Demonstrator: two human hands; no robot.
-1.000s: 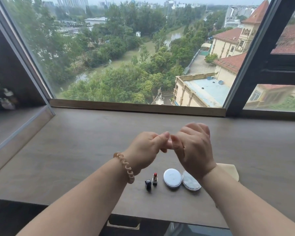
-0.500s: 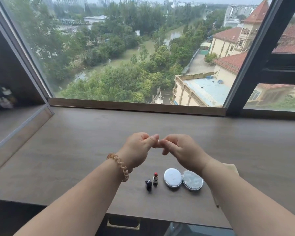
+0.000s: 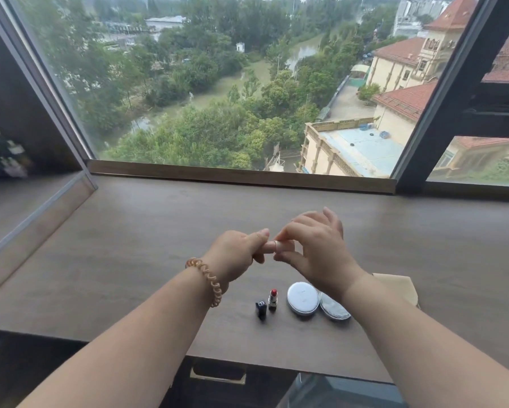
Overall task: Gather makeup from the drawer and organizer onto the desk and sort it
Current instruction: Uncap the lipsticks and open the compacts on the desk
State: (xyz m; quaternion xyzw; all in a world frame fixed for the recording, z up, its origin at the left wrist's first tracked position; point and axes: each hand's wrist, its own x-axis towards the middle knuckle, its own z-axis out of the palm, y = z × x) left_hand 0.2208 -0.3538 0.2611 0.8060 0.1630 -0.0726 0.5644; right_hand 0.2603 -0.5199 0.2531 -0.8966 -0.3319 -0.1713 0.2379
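1. Holding a small pale-pink tube with a thin silver band (image 3: 272,246) above the grey-brown wooden desk (image 3: 129,245), I have both hands on it: my left hand (image 3: 235,254) is curled round its left end, and my right hand (image 3: 315,251) pinches the right end between thumb and forefinger, the other fingers fanned out.
2. Risk, as I judge it: if the cap comes off with a jerk, the tube could slip from my grip and knock over the uncapped red lipstick (image 3: 273,298) standing upright below my hands, smearing the desk.
3. Its small black cap (image 3: 261,310) sits just left of it; a round white compact (image 3: 302,298) and a round silver compact (image 3: 334,309) lie to the right, touching or overlapping, the silver one partly under my right wrist.
4. Both forearms reach forward from the near edge, wrists bent inward, a coiled amber hair tie (image 3: 209,282) on the left wrist.
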